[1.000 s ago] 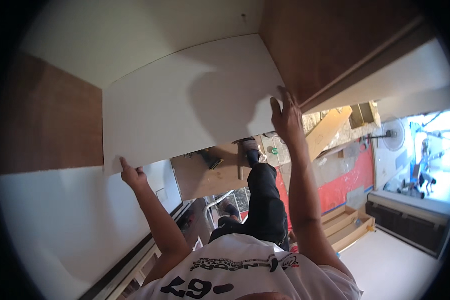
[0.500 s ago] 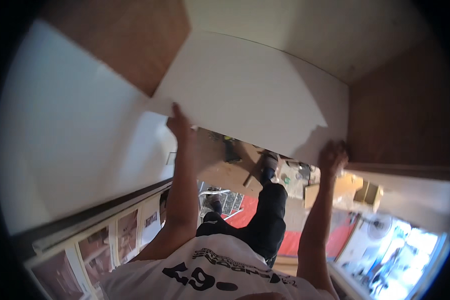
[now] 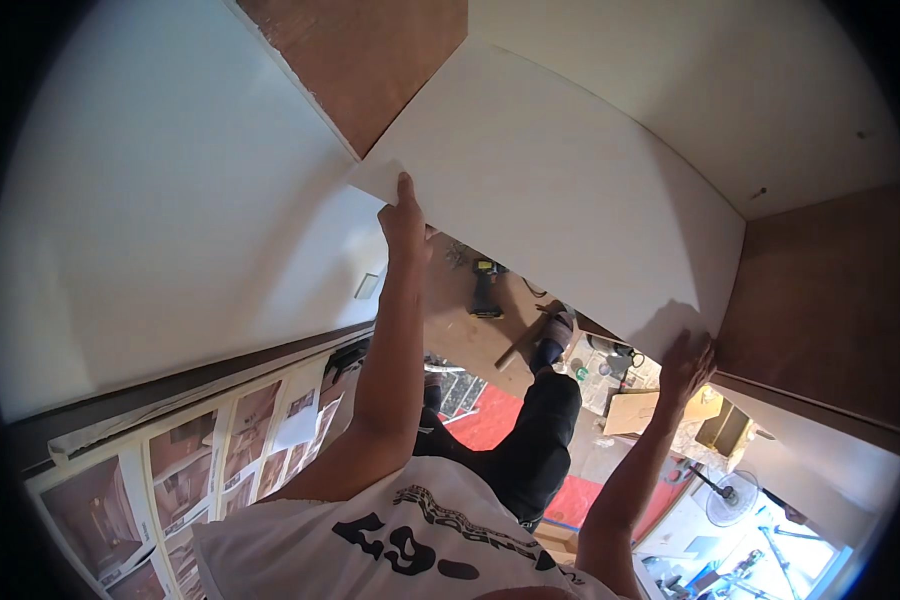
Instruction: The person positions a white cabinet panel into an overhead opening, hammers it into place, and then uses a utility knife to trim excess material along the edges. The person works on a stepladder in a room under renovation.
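Observation:
A white shelf board (image 3: 560, 190) spans the inside of a cabinet, its far edge along the pale back panel (image 3: 670, 70). My left hand (image 3: 405, 222) grips its front edge near the left end, thumb on top and fingers underneath. At the front right corner my right hand (image 3: 686, 365) holds the edge, its fingers partly hidden in shadow. The board's right end meets a brown wooden side panel (image 3: 820, 310). On the left, the board borders another brown panel (image 3: 370, 65).
A large white panel (image 3: 180, 210) fills the left side. Below lie a cordless drill (image 3: 486, 290) and my foot (image 3: 558, 325) on a brown surface. A metal ladder (image 3: 462, 392), a red floor covering (image 3: 490, 418), an open box (image 3: 722, 428) and a fan (image 3: 732, 500) are lower down.
The view has shifted, so board and hands appear farther right. My right hand looks flatter over the board's corner. My left hand keeps its grip on the front edge.

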{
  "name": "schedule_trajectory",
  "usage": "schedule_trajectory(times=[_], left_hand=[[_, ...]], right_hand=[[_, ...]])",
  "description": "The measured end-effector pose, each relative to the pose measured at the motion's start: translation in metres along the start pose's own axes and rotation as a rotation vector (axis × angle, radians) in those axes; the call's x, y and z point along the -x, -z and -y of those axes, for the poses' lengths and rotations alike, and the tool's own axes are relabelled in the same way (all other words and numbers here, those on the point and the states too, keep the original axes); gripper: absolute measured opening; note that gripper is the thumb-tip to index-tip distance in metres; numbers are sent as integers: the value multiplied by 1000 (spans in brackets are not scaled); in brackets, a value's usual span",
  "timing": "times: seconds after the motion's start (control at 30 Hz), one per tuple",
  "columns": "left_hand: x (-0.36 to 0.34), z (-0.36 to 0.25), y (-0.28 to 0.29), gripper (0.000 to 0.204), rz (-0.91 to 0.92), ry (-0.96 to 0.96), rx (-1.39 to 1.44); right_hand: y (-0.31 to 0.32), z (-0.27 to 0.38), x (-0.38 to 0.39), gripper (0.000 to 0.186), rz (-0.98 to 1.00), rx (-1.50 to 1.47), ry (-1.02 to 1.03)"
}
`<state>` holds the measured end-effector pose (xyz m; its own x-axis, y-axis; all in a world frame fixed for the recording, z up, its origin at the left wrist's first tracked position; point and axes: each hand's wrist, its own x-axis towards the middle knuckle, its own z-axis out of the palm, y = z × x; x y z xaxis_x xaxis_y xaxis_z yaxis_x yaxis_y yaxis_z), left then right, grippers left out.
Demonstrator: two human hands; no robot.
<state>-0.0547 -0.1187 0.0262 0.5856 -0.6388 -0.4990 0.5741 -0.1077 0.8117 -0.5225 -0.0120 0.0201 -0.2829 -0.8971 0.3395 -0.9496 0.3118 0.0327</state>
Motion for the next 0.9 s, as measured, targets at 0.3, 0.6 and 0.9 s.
schedule_trajectory(times=[0.3, 0.6, 0.9], left_hand=[[-20, 1, 18, 40, -21, -56, -67], [-64, 11, 42, 37, 84, -134, -175], [-52, 8, 30, 47, 190, -33, -76]], right_hand=[[10, -2, 88, 44, -437, -475, -559], [-12, 1, 48, 33, -317, -1715, -1117], [-18, -15, 45, 35, -285, -1953, -1202]])
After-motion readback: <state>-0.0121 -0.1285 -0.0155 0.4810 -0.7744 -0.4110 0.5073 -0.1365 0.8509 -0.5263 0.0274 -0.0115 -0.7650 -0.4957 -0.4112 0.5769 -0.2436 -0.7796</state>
